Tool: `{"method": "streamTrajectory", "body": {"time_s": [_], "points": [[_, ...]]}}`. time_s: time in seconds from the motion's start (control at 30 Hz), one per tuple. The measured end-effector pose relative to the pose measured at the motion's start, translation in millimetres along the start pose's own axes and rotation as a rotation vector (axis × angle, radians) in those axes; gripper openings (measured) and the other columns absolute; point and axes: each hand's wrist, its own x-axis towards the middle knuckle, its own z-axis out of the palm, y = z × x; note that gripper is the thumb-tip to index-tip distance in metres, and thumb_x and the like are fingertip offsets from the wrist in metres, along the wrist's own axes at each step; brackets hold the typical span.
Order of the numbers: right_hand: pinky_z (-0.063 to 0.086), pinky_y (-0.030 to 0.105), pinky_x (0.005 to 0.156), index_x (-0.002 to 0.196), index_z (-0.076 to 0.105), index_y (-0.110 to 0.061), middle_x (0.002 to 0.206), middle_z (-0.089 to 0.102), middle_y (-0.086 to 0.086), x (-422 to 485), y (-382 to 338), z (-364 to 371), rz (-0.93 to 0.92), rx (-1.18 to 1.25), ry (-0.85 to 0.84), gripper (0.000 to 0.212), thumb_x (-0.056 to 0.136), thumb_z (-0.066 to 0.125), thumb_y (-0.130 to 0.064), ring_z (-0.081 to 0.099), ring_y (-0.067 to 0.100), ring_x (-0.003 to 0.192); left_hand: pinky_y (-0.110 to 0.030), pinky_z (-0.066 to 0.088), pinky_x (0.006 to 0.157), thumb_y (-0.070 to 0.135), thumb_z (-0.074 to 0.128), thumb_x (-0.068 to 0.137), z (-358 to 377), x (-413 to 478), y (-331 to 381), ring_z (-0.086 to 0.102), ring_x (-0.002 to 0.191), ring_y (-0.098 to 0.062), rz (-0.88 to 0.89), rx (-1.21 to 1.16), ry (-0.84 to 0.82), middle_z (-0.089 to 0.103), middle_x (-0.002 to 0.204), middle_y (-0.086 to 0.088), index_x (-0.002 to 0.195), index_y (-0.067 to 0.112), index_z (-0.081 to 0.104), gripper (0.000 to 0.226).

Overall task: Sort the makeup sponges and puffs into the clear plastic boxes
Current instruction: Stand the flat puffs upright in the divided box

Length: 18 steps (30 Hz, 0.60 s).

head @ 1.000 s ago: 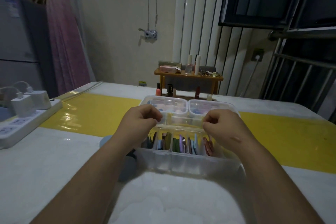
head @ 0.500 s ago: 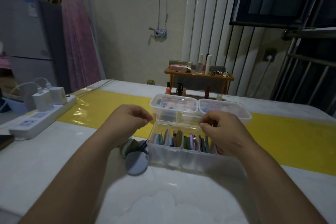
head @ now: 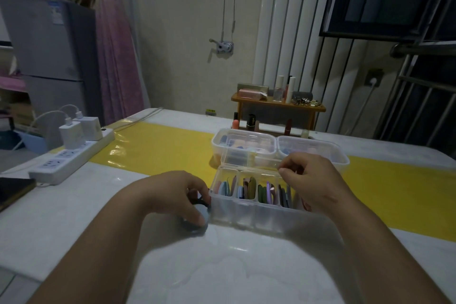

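A clear divided box (head: 251,212) stands in front of me with several coloured puffs (head: 249,189) upright in its compartments. Its lid stands raised behind. My left hand (head: 177,195) is down on the table at the box's left side, fingers closed over a grey-blue puff (head: 203,212) lying on a small pile there. My right hand (head: 313,180) hovers over the box's right end with fingers curled; nothing shows in them. Two more clear boxes (head: 244,143) (head: 320,153) sit behind, holding sponges.
A white power strip (head: 69,158) with two chargers lies at the left. A dark flat object (head: 12,190) sits at the left table edge. A wooden shelf (head: 276,103) with cosmetics stands beyond the far edge. A yellow strip (head: 153,148) crosses the table.
My left hand dropped from above the box's left rim down to the puffs on the table and closed on one. The right hand stayed over the box. The view shifted left.
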Motion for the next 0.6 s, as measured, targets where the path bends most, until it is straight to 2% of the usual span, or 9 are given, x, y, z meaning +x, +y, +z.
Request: {"method": "streamTrajectory", "body": {"time_s": [0.1,0.17,0.27,0.47,0.6], "points": [[0.049,0.026,0.067,0.089,0.070,-0.028,0.081,0.065,-0.010,-0.5,-0.2,0.2,-0.004,0.003,0.003,0.014,0.094,0.060,-0.019,0.060,0.010,0.079,-0.013,0.042,0.065,0.034,0.083,0.068,4.0,2.8,-2.0,0.056,0.085,0.001,0.058,0.115,-0.029,0.055,0.097,0.017,0.078,0.045,0.062,0.026],[0.053,0.029,0.069,0.089,0.069,-0.028,0.082,0.065,-0.010,-0.6,0.1,0.1,-0.008,0.000,0.005,0.014,0.094,0.060,-0.019,0.060,0.011,0.079,-0.015,0.040,0.060,0.029,0.083,0.070,6.9,6.7,-3.7,0.054,0.078,-0.002,0.059,0.123,0.038,0.056,0.092,0.013,0.074,0.038,0.061,0.024],[0.054,0.030,0.071,0.088,0.070,-0.030,0.082,0.065,-0.011,-0.2,1.1,0.0,-0.007,-0.003,0.007,0.014,0.094,0.061,-0.021,0.060,0.010,0.080,-0.024,0.042,0.061,0.028,0.081,0.070,8.4,13.1,-5.2,0.054,0.073,-0.008,0.005,0.100,0.194,0.059,0.082,0.009,0.067,0.031,0.057,0.024],[0.054,0.029,0.070,0.088,0.069,-0.030,0.082,0.065,-0.012,-0.5,0.4,-1.2,-0.013,-0.010,0.016,0.014,0.093,0.061,-0.021,0.060,0.008,0.079,-0.023,0.050,0.058,0.029,0.082,0.074,4.9,15.0,-1.8,0.064,0.072,-0.008,-0.051,-0.005,0.268,0.068,0.077,0.011,0.078,0.026,0.075,0.008],[0.054,0.030,0.072,0.089,0.070,-0.029,0.081,0.065,-0.013,-0.2,1.0,-2.3,-0.016,-0.013,0.026,0.014,0.093,0.060,-0.021,0.059,0.007,0.079,-0.019,0.050,0.060,0.024,0.079,0.078,-5.3,17.2,-0.1,0.064,0.073,-0.003,-0.073,-0.082,0.346,0.070,0.074,0.014,0.075,0.027,0.076,0.005]]}}
